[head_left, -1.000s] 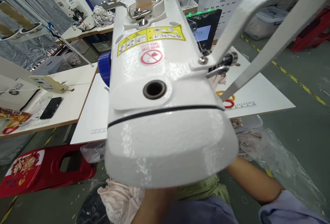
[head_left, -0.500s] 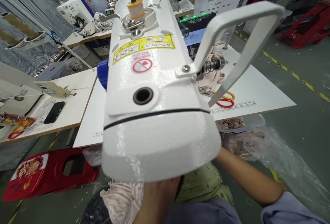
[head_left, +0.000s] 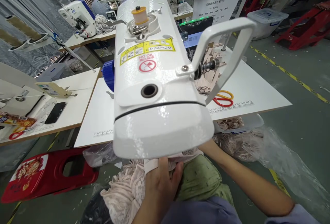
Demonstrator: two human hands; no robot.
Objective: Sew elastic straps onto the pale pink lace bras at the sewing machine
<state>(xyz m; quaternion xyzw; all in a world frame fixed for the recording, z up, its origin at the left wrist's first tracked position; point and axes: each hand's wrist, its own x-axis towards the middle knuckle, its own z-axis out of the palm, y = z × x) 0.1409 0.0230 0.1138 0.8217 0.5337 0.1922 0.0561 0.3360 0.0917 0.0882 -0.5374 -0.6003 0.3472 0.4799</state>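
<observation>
The white sewing machine head fills the middle of the view and covers part of the work beneath it. Below its front end, my left hand is closed on a pale pink piece of fabric, its thumb and fingers on the cloth. My right hand goes in behind the machine head; the wrist shows, but the fingers are hidden. A stretch of the same fabric runs between the two hands. To the left of my left hand lies a heap of pale pink lace garments.
On the white table are red and yellow scissors, a printed ruler scale and beige strips. The machine's white looped lever juts right. A red stool stands left; a plastic tub sits under the table edge.
The view has shifted, so the machine head sits higher and slightly right. My left hand and the pink fabric, largely hidden before, now show below it.
</observation>
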